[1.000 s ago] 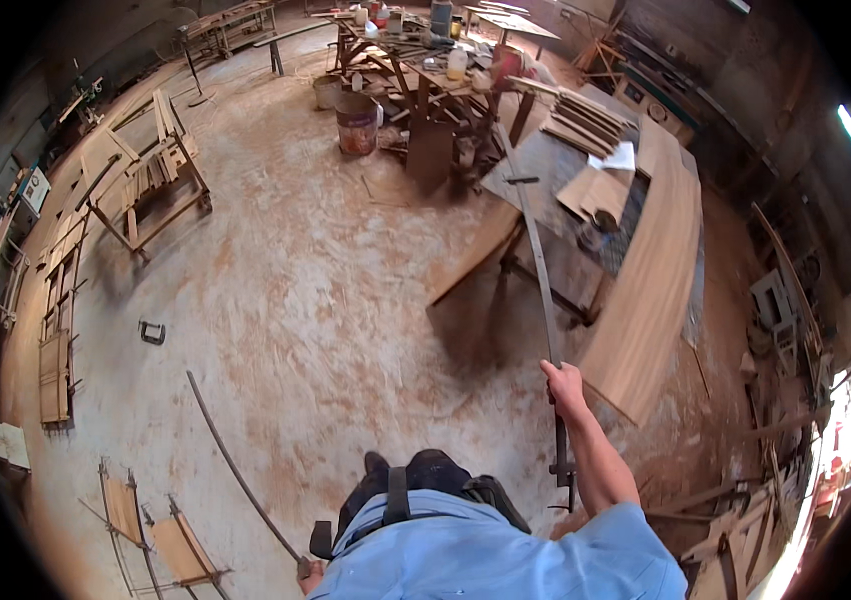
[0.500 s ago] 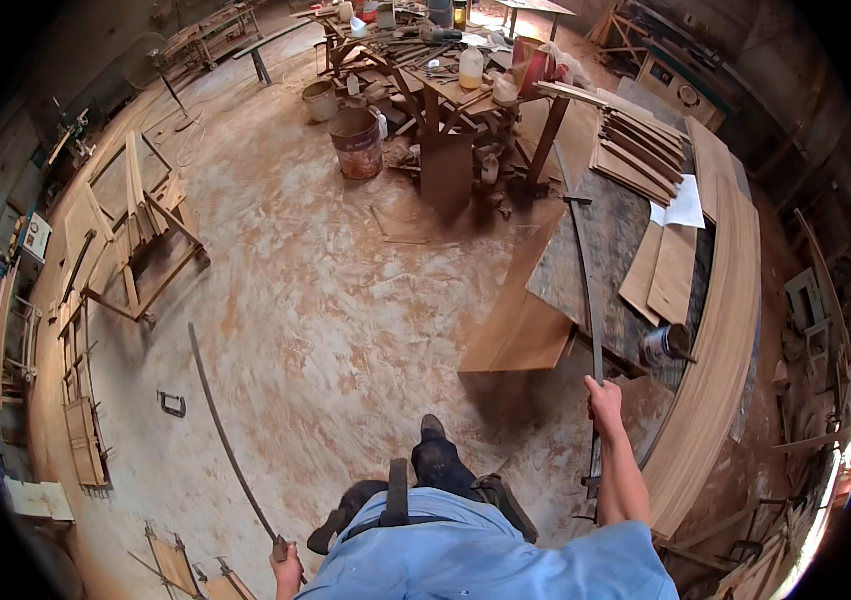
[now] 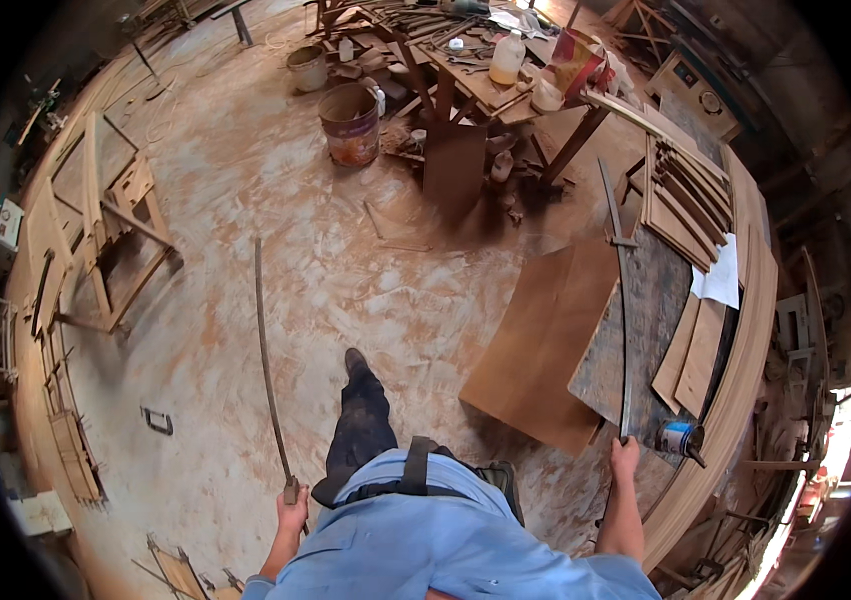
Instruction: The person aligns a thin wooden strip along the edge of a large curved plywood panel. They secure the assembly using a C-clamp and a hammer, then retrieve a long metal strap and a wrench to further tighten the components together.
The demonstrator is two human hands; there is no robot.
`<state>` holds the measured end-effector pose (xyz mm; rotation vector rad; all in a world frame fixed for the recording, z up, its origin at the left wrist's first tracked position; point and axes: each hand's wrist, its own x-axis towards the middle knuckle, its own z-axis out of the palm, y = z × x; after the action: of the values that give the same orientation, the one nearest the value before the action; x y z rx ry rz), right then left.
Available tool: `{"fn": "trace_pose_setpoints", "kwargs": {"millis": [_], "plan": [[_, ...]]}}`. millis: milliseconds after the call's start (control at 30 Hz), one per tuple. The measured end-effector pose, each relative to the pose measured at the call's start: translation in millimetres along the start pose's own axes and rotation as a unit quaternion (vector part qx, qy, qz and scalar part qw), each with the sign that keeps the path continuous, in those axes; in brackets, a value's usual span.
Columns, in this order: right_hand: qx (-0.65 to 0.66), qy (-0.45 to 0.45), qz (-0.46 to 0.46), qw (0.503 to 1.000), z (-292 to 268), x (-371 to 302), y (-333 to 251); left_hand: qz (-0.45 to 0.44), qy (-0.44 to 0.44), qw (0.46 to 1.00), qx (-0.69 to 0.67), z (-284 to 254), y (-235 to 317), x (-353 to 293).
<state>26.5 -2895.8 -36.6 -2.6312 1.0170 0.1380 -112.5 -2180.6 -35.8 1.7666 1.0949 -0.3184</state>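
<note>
My left hand (image 3: 293, 514) is closed round the near end of a long, thin metal bar (image 3: 267, 365), just by a small block on it. This bar points forward over the floor. On the other side, my right hand (image 3: 625, 456) is wrapped round a long bar clamp (image 3: 626, 335), whose crosswise jaw (image 3: 623, 241) sits well up the bar. That clamp reaches forward above a dark worktable (image 3: 601, 370); I cannot tell whether it touches the top. Close to my right hand stands an open tin (image 3: 679, 437) with a handle sticking out.
Brown sheets (image 3: 546, 340) jut from the table's left side. Long boards (image 3: 736, 390) run along its right, with stacked strips (image 3: 684, 205) farther back. A C-clamp (image 3: 157, 420) lies on the floor. Ahead are a bucket (image 3: 350, 130) and a cluttered bench (image 3: 491, 90); a wooden frame (image 3: 136, 250) stands left.
I have stepped forward, and one foot now shows farther ahead. The left bar has swung inward and points straighter ahead. Both hands still hold their bars.
</note>
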Motion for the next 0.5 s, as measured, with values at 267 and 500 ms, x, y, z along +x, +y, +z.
{"fn": "trace_pose_setpoints", "kwargs": {"millis": [267, 500], "plan": [[0.003, 0.206, 0.018, 0.978, -14, 29, -139, -0.065, -0.012, 0.995, 0.070, -35, 78, 186], [0.355, -0.107, -0.036, 0.928, 23, 144, -492, 0.033, 0.048, 0.996, 0.063, -65, 184, 287]]}}
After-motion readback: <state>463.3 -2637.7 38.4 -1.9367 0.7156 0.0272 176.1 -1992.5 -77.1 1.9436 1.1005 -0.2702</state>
